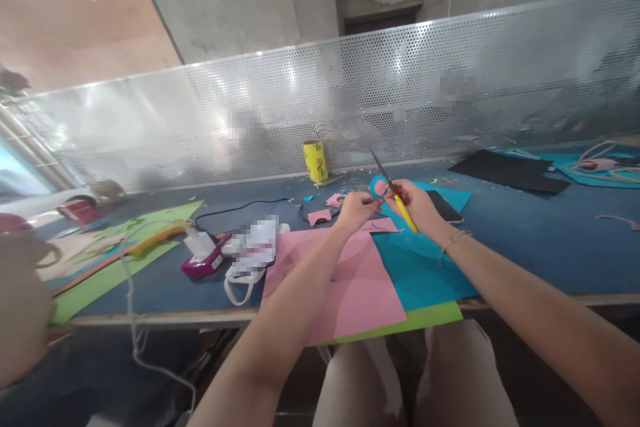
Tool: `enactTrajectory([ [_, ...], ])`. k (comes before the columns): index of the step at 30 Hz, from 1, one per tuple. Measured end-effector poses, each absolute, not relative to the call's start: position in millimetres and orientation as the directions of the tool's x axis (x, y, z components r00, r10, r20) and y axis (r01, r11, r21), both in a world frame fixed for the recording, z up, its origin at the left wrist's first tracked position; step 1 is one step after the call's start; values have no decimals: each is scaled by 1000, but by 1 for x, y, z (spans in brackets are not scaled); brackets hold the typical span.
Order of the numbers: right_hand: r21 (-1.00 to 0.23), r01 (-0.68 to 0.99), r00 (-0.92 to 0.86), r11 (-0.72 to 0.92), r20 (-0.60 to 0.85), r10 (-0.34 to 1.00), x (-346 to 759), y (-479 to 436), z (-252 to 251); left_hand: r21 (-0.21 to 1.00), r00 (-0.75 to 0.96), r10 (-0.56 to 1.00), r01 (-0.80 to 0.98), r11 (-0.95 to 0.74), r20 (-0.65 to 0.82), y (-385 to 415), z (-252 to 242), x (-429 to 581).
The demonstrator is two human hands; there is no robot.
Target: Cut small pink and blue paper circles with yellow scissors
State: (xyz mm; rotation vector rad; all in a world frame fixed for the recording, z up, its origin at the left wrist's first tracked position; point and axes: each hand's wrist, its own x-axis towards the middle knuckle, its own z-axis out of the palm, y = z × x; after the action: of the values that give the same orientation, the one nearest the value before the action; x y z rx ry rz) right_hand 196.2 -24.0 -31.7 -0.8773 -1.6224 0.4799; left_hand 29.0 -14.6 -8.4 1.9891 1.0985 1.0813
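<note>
My left hand [359, 211] pinches a small round paper piece [378, 186], blue with a pink middle, above the table. Beside it, my right hand [411, 202] is closed on a pair of scissors [403, 209] with yellow handles. Their dark blades point up and away, next to the paper piece; whether they touch it I cannot tell. Beneath my forearms lie a pink paper sheet [345, 287] and a blue paper sheet [425, 273], with a green sheet [435, 314] under them at the table edge. Pink scraps [320, 216] lie left of my left hand.
A yellow roll [315, 161] stands near the perforated metal screen [280, 87]. To the left are a purple power strip [205, 265] with cables and green paper [120, 280]. A phone [444, 206] lies behind my right hand; black paper [507, 172] is farther right. Another person's arm [23, 300] shows at left.
</note>
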Motion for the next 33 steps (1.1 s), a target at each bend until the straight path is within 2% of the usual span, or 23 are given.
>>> enactTrajectory([
  [4, -704, 354, -33, 616, 648, 761, 197, -23, -33, 764, 304, 873, 429, -482, 380, -15, -9, 30],
  [10, -681, 397, -116, 615, 627, 770, 199, -25, -32, 726, 308, 861, 464, -507, 405, -16, -11, 32],
  [17, -602, 564, -54, 566, 657, 752, 198, -26, -32, 730, 305, 865, 466, -500, 398, -14, -13, 32],
  [27, -558, 599, -38, 574, 696, 717, 197, -31, -27, 775, 307, 881, 428, -466, 360, -12, -13, 31],
  [33, -576, 578, -16, 578, 700, 714, 197, -29, -28, 784, 288, 892, 432, -445, 348, -10, -14, 31],
])
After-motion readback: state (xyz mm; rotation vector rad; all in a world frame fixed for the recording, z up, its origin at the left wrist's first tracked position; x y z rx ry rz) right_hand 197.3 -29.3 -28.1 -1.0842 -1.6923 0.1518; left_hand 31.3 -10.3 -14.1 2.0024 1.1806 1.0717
